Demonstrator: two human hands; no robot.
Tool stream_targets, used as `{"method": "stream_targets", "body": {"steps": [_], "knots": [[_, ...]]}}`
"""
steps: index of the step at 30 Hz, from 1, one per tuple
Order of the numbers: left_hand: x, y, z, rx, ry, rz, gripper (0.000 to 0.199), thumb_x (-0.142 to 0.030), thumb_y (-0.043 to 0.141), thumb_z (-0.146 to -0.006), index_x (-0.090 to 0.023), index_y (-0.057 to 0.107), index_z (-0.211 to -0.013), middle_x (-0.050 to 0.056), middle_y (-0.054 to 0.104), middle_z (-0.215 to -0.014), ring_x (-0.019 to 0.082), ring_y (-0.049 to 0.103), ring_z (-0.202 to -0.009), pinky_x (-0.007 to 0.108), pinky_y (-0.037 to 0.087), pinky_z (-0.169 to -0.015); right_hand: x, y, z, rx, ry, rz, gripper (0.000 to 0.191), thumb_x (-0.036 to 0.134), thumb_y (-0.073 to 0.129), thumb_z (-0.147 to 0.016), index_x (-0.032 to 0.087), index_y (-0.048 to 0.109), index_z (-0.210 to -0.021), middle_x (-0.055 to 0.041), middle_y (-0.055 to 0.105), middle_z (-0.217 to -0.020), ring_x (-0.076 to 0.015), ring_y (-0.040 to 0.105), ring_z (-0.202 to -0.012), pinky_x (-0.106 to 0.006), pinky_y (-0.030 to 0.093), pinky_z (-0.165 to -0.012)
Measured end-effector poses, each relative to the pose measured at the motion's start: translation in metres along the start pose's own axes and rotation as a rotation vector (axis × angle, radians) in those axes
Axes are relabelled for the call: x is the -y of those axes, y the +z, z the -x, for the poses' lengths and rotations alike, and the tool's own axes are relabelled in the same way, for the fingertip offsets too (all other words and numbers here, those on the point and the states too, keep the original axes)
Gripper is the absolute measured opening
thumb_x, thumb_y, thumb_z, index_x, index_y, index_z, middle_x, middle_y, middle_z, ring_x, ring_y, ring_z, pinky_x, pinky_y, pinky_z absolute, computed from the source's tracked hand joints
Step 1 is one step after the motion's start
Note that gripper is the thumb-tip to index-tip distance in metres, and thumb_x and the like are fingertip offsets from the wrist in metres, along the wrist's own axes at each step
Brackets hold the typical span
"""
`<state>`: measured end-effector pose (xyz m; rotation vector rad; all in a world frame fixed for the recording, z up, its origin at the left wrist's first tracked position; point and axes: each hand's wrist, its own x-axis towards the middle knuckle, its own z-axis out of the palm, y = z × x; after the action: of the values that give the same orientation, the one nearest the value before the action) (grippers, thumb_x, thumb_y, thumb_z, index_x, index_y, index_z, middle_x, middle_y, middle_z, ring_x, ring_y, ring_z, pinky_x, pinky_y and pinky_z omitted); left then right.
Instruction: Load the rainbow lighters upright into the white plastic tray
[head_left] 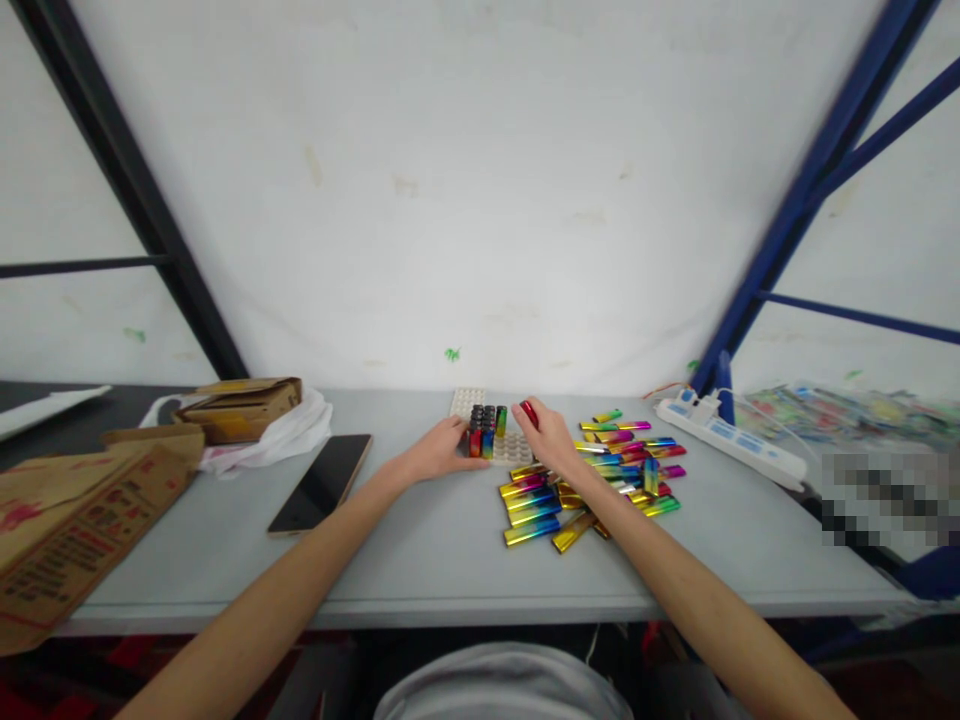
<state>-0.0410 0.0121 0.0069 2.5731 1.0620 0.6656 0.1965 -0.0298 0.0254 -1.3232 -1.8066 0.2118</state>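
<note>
A pale tray [514, 448] with rows of round holes lies on the table. Shiny lighters [481, 432] with black tops stand upright in its left part, coloured red, blue and green. My left hand [439, 452] is closed round the tray's left end, thumb along the front and fingers behind, against the standing lighters. Over the tray's right side, my right hand [546, 435] pinches a red lighter [529, 413]; its lower end is partly hidden by the fingers. Beside and under my right forearm lies a loose pile of metallic, rainbow-coloured lighters [531, 508].
Another pale holed tray [466, 401] lies behind. A dark phone [322, 484] rests to the left, near a white plastic bag [311, 428] and cardboard boxes [247, 412]. At right lies a white power strip [731, 440]. A wall stands behind the table.
</note>
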Motion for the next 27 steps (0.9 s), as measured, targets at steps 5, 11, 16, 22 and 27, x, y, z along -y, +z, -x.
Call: {"method": "stream_targets", "body": {"steps": [5, 11, 16, 22, 27], "knots": [[-0.001, 0.000, 0.000, 0.016, -0.004, -0.019, 0.066, -0.066, 0.075, -0.076, -0.014, 0.069, -0.116, 0.013, 0.069, -0.110, 0.031, 0.064, -0.099, 0.042, 0.052, -0.092, -0.001, -0.004, -0.002, 0.071, -0.159, 0.071, 0.041, 0.048, 0.037, -0.105, 0.021, 0.055, -0.080, -0.0043, 0.062, -0.078, -0.0178, 0.056, -0.074, -0.028, 0.040, -0.072], [-0.001, -0.001, 0.000, 0.011, 0.010, -0.006, 0.063, -0.066, 0.075, -0.076, -0.016, 0.070, -0.116, 0.012, 0.070, -0.112, 0.030, 0.064, -0.101, 0.040, 0.052, -0.094, -0.005, -0.008, -0.004, 0.099, -0.142, 0.103, 0.045, 0.052, 0.042, -0.104, 0.022, 0.057, -0.075, -0.0007, 0.060, -0.064, -0.0159, 0.052, -0.060, -0.027, 0.037, -0.063], [0.002, 0.001, 0.000, 0.001, 0.004, 0.005, 0.066, -0.065, 0.076, -0.076, -0.017, 0.069, -0.120, 0.012, 0.070, -0.111, 0.031, 0.063, -0.101, 0.042, 0.052, -0.094, -0.013, -0.003, -0.004, 0.210, -0.149, 0.163, 0.034, 0.044, 0.046, -0.106, 0.020, 0.064, -0.089, -0.0032, 0.070, -0.073, -0.0168, 0.061, -0.065, -0.026, 0.037, -0.063], [-0.001, 0.000, 0.000, 0.021, -0.005, -0.011, 0.064, -0.064, 0.075, -0.077, -0.016, 0.069, -0.118, 0.014, 0.069, -0.111, 0.031, 0.063, -0.100, 0.043, 0.052, -0.094, -0.008, 0.000, -0.006, 0.313, -0.171, 0.381, 0.032, 0.041, 0.046, -0.107, 0.018, 0.066, -0.103, -0.0116, 0.076, -0.092, -0.0220, 0.069, -0.081, -0.028, 0.040, -0.069], [-0.002, -0.001, 0.000, 0.024, -0.007, -0.029, 0.065, -0.064, 0.075, -0.078, -0.015, 0.068, -0.120, 0.014, 0.068, -0.112, 0.032, 0.063, -0.102, 0.043, 0.051, -0.096, -0.002, 0.005, -0.008, 0.330, -0.162, 0.526, 0.033, 0.045, 0.048, -0.105, 0.018, 0.066, -0.109, -0.0142, 0.075, -0.098, -0.0250, 0.070, -0.084, -0.029, 0.042, -0.070]]}}
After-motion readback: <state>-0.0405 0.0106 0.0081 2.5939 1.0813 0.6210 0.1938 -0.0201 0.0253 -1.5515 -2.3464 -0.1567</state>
